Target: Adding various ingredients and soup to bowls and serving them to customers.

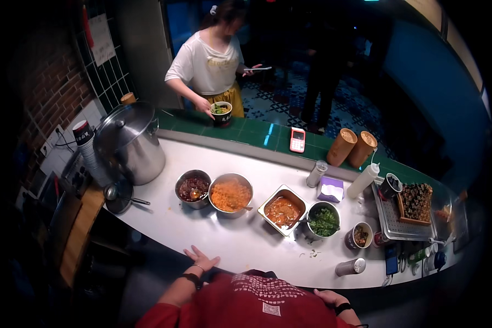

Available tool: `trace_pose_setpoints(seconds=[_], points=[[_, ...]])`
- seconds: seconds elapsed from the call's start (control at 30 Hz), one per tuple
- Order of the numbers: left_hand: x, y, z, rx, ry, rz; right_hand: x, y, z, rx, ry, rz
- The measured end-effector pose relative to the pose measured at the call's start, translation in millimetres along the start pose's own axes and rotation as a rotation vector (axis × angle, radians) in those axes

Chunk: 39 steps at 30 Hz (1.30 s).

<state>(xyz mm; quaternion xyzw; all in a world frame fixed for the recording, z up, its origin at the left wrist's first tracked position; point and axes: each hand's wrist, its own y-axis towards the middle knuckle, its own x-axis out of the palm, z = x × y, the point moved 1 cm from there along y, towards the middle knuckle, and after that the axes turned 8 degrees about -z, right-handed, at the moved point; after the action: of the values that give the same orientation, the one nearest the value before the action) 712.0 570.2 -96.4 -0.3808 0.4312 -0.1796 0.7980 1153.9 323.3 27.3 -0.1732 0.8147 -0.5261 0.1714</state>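
Note:
My left hand (201, 259) rests with its fingers spread on the front edge of the white counter (156, 213). Nothing is in it. My right hand (328, 297) is at the counter's front edge, partly hidden beside my red clothing, and its fingers cannot be made out fully. Before me stand a steel pot of dark red food (193, 186), a steel pot of shredded orange food (230, 192), a square steel pan of red oily sauce (283, 210) and a steel pot of chopped greens (323, 220). A paper cup of food (358, 235) and a steel shaker (350, 267) stand to the right.
Across the green tiled ledge (246, 133) a person (211, 61) touches a bowl of food (221, 112) and holds a phone. A card terminal (297, 140) lies there. At left stands a large lidded stockpot (143, 156); at right, a squeeze bottle (363, 180) and a perforated metal tray (393, 213).

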Motion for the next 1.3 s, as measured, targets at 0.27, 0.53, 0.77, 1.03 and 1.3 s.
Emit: trace_pose_setpoints(seconds=[0.27, 0.53, 0.77, 1.03, 1.3], points=[[-61.0, -14.5, -23.9, 0.231, 0.415, 0.267, -7.3, 4.2, -175.2, -0.579, -0.174, -0.248], [-296.1, -37.5, 161.5, 0.964, -0.301, 0.168, -96.4, 34.8, -470.8, -1.074, -0.428, 0.148], [-388.2, 166.6, 320.5, 0.925, -0.009, 0.264, -234.3, 228.6, -648.4, -0.743, -0.239, 0.621], [-422.0, 300.1, 393.3, 0.925, -0.126, 0.219, -260.3, 317.7, -724.8, -0.802, -0.287, 0.739], [-401.0, 310.0, 415.1, 1.217, -0.523, -0.036, -256.8, 327.4, -724.8, -1.05, -0.023, 0.463]])
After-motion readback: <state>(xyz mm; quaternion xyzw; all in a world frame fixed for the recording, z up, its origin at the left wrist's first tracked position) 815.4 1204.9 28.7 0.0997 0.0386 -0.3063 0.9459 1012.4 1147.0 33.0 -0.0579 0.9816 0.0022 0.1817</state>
